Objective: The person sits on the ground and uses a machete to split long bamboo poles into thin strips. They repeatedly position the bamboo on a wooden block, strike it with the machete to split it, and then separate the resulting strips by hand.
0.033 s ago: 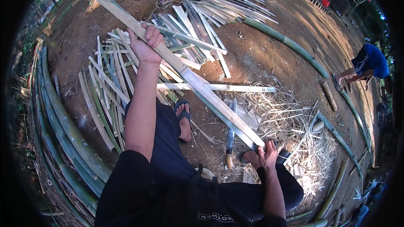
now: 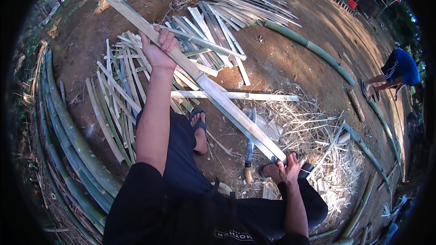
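A long split bamboo strip [image 2: 225, 102], pale on its face and green along its edge, slants across the view from upper left to lower right. My left hand [image 2: 159, 50] is wrapped round its upper part, thumb on one side and fingers on the other. At the lower end, my right hand [image 2: 289, 170] is closed on the strip beside my foot. The fingertips there are partly hidden. A large knife [image 2: 249, 149] with a wooden handle lies on the ground left of my right hand, its blade pointing away from me. Another bamboo strip [image 2: 268, 95] lies crosswise beyond the knife.
Split bamboo strips [image 2: 120, 90] lie piled ahead and left, with another stack [image 2: 250, 2] farther off. Whole bamboo poles [image 2: 75, 122] run along the left. Shavings [image 2: 336, 172] cover the ground at right. A green pole [image 2: 309, 45] lies beyond; a person in blue [image 2: 399, 68] bends over at far right.
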A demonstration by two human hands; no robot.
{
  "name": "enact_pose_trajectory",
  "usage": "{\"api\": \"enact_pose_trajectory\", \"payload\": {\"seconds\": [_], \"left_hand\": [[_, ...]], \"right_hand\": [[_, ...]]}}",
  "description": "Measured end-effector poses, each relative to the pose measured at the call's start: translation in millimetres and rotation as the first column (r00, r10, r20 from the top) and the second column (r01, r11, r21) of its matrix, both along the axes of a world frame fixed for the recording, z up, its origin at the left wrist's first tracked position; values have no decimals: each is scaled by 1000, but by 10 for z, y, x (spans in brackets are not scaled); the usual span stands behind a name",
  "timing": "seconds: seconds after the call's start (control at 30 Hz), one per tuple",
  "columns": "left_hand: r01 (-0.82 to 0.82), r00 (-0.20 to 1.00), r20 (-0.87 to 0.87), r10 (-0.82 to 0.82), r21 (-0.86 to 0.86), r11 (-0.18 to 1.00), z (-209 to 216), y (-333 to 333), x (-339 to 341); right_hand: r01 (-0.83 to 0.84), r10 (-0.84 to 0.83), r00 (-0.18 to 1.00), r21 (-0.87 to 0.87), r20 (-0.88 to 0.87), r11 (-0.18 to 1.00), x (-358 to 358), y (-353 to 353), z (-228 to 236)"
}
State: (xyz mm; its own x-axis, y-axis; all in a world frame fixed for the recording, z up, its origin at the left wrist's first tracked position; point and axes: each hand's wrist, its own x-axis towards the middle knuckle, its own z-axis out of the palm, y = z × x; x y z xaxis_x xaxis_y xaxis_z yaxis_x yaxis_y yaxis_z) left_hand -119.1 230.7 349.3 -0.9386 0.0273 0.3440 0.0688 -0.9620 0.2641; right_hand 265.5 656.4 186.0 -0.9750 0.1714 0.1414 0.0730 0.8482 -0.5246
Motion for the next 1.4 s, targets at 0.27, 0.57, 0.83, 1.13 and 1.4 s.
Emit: {"api": "enact_pose_trajectory", "payload": {"seconds": [0.27, 0.57, 0.83, 1.13, 1.4], "left_hand": [[-99, 986, 130, 99, -8, 995, 30, 41, 47], [-234, 934, 246, 258, -125, 964, 169, 110, 68], [10, 1000, 10, -10, -34, 999, -134, -762, -279], [-76, 986, 133, 95, -144, 987, -276, -827, -404], [-28, 994, 98, 40, -119, 992, -216, -820, -406]], "right_hand": [[-17, 22, 999, 162, -26, 987, -13, -84, -25], [-63, 55, 997, 152, 58, 986, 8, -150, -91], [-31, 29, 986, 13, 163, 999, -203, -83, 244], [-85, 45, 939, 101, 342, 991, -131, 15, 112], [-54, 65, 962, -52, 264, 997, -69, -36, 0]]}}
